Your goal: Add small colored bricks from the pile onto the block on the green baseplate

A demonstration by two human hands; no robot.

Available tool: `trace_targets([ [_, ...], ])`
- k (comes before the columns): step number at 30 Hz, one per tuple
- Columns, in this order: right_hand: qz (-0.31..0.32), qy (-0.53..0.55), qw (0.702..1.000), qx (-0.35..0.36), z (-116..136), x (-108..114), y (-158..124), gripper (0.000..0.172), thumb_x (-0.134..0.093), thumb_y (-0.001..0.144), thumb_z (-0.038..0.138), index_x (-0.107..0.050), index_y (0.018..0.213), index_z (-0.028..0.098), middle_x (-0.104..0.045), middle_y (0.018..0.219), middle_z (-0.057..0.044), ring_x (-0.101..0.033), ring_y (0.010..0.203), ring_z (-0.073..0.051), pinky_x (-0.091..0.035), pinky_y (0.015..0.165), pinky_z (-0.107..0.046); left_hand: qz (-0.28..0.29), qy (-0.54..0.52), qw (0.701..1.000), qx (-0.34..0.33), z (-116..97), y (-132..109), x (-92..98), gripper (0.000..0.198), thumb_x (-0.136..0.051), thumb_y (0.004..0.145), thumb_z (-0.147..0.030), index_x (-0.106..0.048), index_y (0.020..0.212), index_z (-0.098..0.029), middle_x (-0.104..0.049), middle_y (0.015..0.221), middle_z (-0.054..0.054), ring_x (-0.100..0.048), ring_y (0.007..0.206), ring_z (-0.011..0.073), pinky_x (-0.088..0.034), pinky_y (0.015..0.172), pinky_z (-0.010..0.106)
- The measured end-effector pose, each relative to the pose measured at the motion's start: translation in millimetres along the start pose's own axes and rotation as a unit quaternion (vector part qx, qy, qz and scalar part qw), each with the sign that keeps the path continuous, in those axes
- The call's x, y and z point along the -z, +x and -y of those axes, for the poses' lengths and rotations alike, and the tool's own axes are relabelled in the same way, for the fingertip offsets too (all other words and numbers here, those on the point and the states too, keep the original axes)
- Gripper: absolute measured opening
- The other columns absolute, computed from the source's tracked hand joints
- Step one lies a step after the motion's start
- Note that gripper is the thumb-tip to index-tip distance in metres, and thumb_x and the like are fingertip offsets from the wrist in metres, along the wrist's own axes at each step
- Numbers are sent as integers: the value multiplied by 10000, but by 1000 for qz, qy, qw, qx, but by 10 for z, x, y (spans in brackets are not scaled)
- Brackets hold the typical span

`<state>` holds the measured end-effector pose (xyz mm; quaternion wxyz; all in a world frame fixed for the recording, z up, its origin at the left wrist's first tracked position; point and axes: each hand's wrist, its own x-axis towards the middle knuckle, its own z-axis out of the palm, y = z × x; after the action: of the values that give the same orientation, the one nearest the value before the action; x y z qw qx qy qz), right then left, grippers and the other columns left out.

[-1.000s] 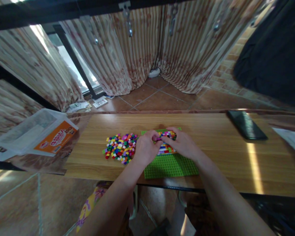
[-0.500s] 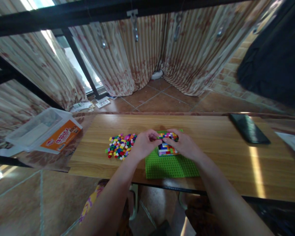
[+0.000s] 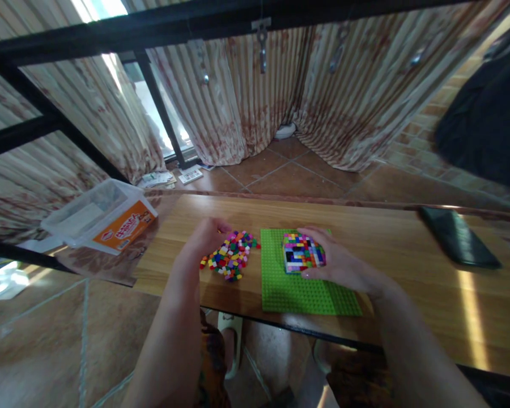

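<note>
A small block of multicoloured toy bricks [image 3: 300,255] sits on the upper part of a green baseplate [image 3: 310,297]. My right hand [image 3: 335,258] grips this block from the right, thumb along its near edge and fingers at its far edge. To the left, a pile of loose toy bricks [image 3: 232,258] in many colours lies on the wooden table. Over the upper left side of the pile is my left hand [image 3: 206,238], fingers loosely curved and apart. No brick is visible in it, though its palm side is partly hidden.
A black phone [image 3: 459,238] lies on the table [image 3: 391,232] at the right. A clear plastic box [image 3: 97,209] with an orange label stands beyond the table's left end. Striped curtains [image 3: 246,102] and a dark metal bar [image 3: 221,25] are beyond the table.
My left hand has left the brick block and moved left to the loose pile. My right hand remains at the block, now holding its right side. The view has shifted slightly.
</note>
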<state>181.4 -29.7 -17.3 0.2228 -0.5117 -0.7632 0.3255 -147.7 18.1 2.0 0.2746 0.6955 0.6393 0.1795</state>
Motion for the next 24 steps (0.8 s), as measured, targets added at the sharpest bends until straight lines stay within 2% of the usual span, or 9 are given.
trace_targets([
  [6,-16,-10,1000,-3,40,-13,13,835,-774,672,396,-440,1422,244,-483,1430,-115,-492,1307,-303,-373,1110,-475,41,53,998,11,-49,-66,26,141,-701,650,-230,-777,758,-180,-730,695,27,-631,650,166,-404,578,232],
  [9,-26,-21,999,-9,53,-19,25,836,-770,677,405,-438,1422,222,-491,1417,-123,-498,1295,-296,-374,1108,-469,25,114,993,16,-151,-97,-10,117,-742,654,-292,-775,714,-198,-729,676,48,-644,655,189,-396,574,247],
  [14,-25,-22,999,-7,48,-23,32,821,-763,686,398,-437,1421,233,-488,1416,-119,-496,1294,-297,-366,1111,-474,8,205,978,42,-291,-124,-60,213,-772,630,-398,-739,612,-189,-702,613,85,-643,619,202,-383,538,243],
  [20,-19,-11,1000,-3,32,-23,34,838,-781,685,426,-429,1423,244,-487,1408,-110,-491,1293,-308,-373,1108,-491,54,216,973,69,-339,-131,-24,132,-671,711,-269,-762,709,-173,-741,725,90,-643,663,177,-376,571,246],
  [24,-13,-8,1000,5,37,-11,37,871,-791,685,459,-411,1437,242,-461,1422,-116,-472,1308,-307,-369,1116,-484,49,151,987,23,-252,-112,-10,197,-609,776,-282,-739,688,-162,-699,643,46,-601,619,154,-361,555,238],
])
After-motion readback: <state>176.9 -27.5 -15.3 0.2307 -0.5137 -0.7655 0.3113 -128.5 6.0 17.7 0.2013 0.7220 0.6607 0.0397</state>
